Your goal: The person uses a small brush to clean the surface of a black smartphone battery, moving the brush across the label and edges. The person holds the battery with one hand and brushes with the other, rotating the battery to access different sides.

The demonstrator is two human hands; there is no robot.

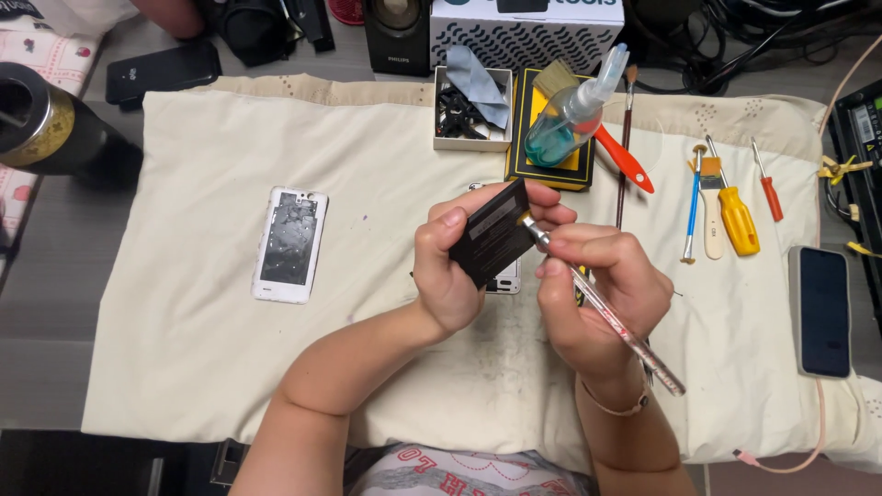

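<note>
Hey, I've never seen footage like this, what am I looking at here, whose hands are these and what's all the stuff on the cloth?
This is one picture from a camera worn on a person's head, looking down at their own two bare hands over a cream cloth on a desk. There is no machine. The left hand holds a flat black rectangular part, probably a phone battery. The right hand holds a thin brush with its tip against that part. On the cloth lie a white phone back shell, a spray bottle, a small white box of bits, a yellow-handled screwdriver, a red-handled screwdriver and a dark phone at the right.
</note>
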